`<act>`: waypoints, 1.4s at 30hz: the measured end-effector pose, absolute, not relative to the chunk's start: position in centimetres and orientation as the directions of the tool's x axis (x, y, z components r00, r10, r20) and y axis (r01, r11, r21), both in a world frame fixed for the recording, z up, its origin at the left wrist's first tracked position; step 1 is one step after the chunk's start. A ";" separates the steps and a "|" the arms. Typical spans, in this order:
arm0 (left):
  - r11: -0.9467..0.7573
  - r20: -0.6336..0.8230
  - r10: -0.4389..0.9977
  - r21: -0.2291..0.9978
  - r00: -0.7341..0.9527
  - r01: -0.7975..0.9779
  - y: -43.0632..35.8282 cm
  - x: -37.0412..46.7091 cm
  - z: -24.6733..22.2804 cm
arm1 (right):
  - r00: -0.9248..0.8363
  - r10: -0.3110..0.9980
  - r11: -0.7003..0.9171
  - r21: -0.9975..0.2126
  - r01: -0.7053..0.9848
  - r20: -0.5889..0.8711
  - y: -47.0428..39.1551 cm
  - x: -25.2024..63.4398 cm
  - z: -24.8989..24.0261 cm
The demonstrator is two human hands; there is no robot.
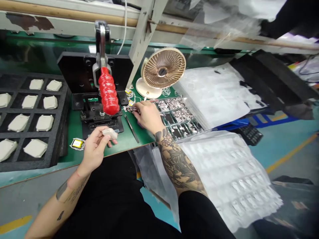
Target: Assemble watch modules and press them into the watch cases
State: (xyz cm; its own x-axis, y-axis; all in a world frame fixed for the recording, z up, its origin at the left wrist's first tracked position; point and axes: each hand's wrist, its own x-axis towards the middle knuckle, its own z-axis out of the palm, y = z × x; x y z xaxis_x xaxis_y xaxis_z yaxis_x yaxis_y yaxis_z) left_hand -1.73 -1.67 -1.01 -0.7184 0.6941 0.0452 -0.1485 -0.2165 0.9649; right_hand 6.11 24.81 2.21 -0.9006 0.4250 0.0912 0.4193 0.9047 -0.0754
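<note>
Between the thumb and fingers of my left hand [96,144] is a small off-white plastic housing [110,133], held just in front of the toggle clamp fixture [102,108]. The fixture's red ridged handle [108,91] hangs down over its base. My right hand [148,114] reaches to a small heap of parts [130,108] right of the fixture. Its fingers are bent together at the heap, and what they pinch is too small to make out. A pair of tweezers [131,128] lies on the green mat between my hands. Beside my left wrist lies an open housing with a yellow-edged part [77,143].
At left, a black foam tray [56,146] holds several off-white housings. A clear compartment box [178,116] of small parts is right of my right hand, below a beige fan [164,69]. White plastic sheets with pockets [231,176] overhang the bench at right.
</note>
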 end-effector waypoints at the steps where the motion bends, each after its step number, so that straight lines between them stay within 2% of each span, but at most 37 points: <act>1: -0.224 0.046 0.699 0.962 -0.714 -0.157 -1.7 -1.8 -1.0 | -0.899 0.427 0.903 -0.087 0.420 0.099 24.8 6.0 2.0; 10: -0.223 0.018 0.745 0.949 -0.667 -0.223 -2.7 -1.8 -0.9 | -0.905 0.404 0.899 -0.239 0.366 0.135 25.1 6.5 1.4; 15: -0.230 0.040 0.760 0.950 -0.649 -0.211 -3.2 -1.8 -1.1 | -0.869 0.459 0.861 -0.332 0.385 0.184 26.2 8.3 2.9; 18: -0.235 0.039 0.774 0.945 -0.632 -0.229 -3.4 -1.8 -1.2 | -0.910 0.402 0.868 -0.360 0.341 0.107 27.2 9.7 4.1; 20: -0.227 0.033 0.779 0.946 -0.627 -0.232 -3.6 -1.8 -1.3 | -0.928 0.369 0.880 -0.338 0.335 0.042 28.4 11.2 5.0; 21: -0.218 0.027 0.779 0.949 -0.626 -0.230 -3.8 -1.9 -1.4 | -0.918 0.395 0.878 -0.309 0.365 0.037 29.2 12.1 5.5; 25: -0.176 -0.014 0.775 0.955 -0.632 -0.237 -4.3 -2.0 -1.8 | -0.796 0.597 0.797 -0.184 0.576 0.096 31.8 16.7 6.8; 30: -0.142 -0.014 0.790 0.968 -0.612 -0.206 -4.5 -2.2 -2.4 | -0.765 0.635 0.755 -0.124 0.644 -0.108 32.4 21.0 6.6; 33: -0.118 -0.005 0.792 0.980 -0.611 -0.162 -4.6 -2.2 -2.5 | -0.747 0.644 0.750 -0.055 0.659 -0.166 31.8 22.3 6.0; 37: -0.098 -0.001 0.789 0.987 -0.615 -0.127 -4.7 -2.0 -2.3 | -0.769 0.632 0.769 -0.043 0.638 -0.101 30.6 23.7 4.8; 42: -0.063 -0.027 0.786 0.990 -0.617 -0.124 -4.8 -1.8 -1.8 | -0.771 0.636 0.768 0.125 0.628 -0.035 29.4 24.9 3.4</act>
State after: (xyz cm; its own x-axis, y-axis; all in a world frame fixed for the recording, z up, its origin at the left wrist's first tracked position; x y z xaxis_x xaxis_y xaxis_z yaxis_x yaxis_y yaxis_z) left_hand -1.81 -4.77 -1.82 -0.6174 0.7862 -0.0273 -0.1239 -0.0630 0.9903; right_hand 24.90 29.42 3.36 -0.7712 0.6357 -0.0352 0.6276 0.7684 0.1252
